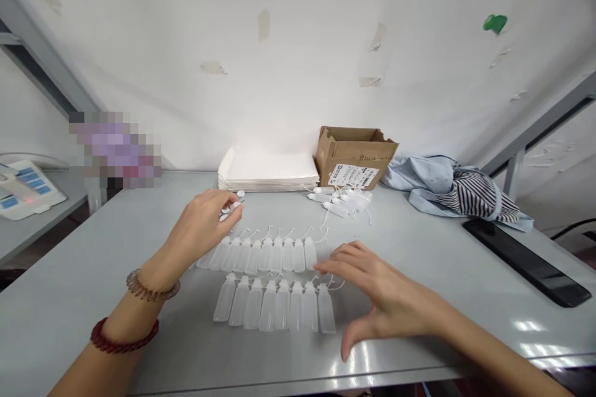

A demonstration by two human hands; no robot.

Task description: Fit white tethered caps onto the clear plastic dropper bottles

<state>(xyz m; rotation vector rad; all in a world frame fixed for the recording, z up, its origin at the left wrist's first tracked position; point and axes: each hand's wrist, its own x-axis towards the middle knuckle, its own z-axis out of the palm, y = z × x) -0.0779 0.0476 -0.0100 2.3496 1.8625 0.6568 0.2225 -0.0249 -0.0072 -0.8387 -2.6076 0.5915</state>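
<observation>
My left hand [202, 220] is closed in a pinch beyond the left part of the bottle rows, on what looks like a small white cap [236, 205]. Another small white piece [241, 193] lies just past its fingertips. My right hand [379, 291] is open, thumb spread from the fingers, beside the right end of the rows. Its fingertips come close to the last bottle of the far row [310, 254]. Several translucent squeeze bottles stand or lie side by side in this row and in a near row [282, 307], thin white strings at their tops.
At the back are a stack of white sheets or envelopes [267, 170], an open cardboard box [356, 155] and a loose pile of bottles [344, 201]. Bundled cloth [419, 180] and a long black object [526, 260] lie right. A white-and-blue device [32, 189] sits far left.
</observation>
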